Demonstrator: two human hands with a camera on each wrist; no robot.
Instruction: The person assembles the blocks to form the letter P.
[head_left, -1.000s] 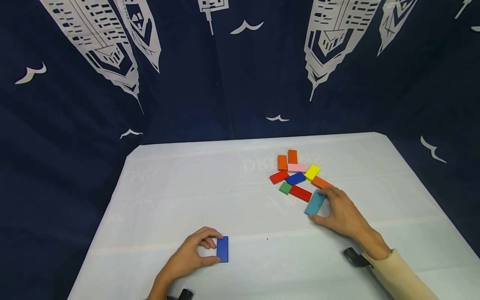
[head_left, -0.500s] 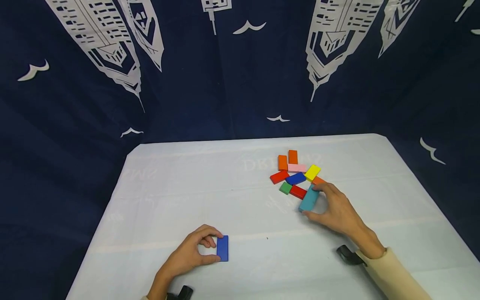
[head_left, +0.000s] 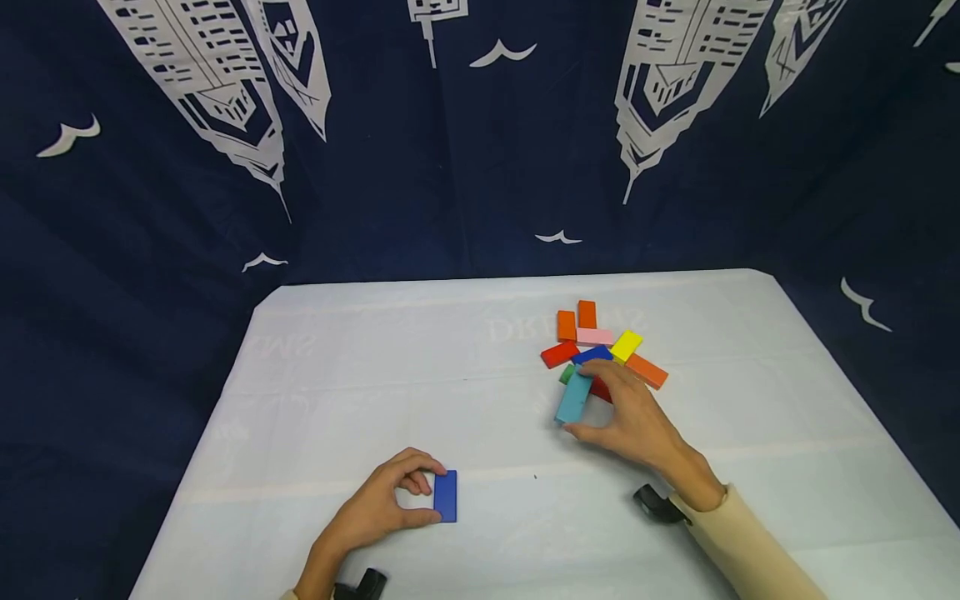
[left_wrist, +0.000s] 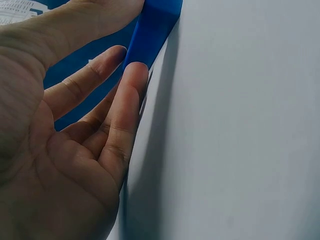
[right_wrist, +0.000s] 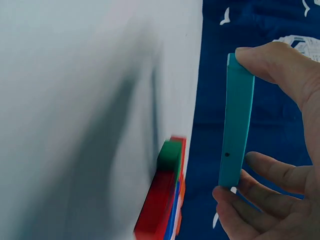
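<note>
My left hand (head_left: 384, 500) pinches a blue block (head_left: 446, 497) by its two ends between thumb and fingers, at the front middle of the table. In the left wrist view that blue block (left_wrist: 152, 32) stands against the white surface. A light-blue block (head_left: 573, 398) is pinched end to end by my right hand (head_left: 637, 417). The right wrist view shows this light-blue block (right_wrist: 237, 120) raised off the table, with a small dark spot near one end. From the head it overlaps a green block (head_left: 567, 374) and a red block (head_left: 602, 390), partly hiding both.
Behind the right hand lie several loose blocks: two orange blocks (head_left: 587, 314) at the back, a pink block (head_left: 595, 337), a yellow block (head_left: 626, 346), another orange block (head_left: 647, 371), a red block (head_left: 559, 355) and a dark blue block (head_left: 592, 354). A navy patterned cloth (head_left: 450, 167) hangs behind the white table (head_left: 360, 375).
My right hand has carried the light-blue block leftward, away from beside the right orange block, which shows fully again. The left hand and its blue block have stayed in place.
</note>
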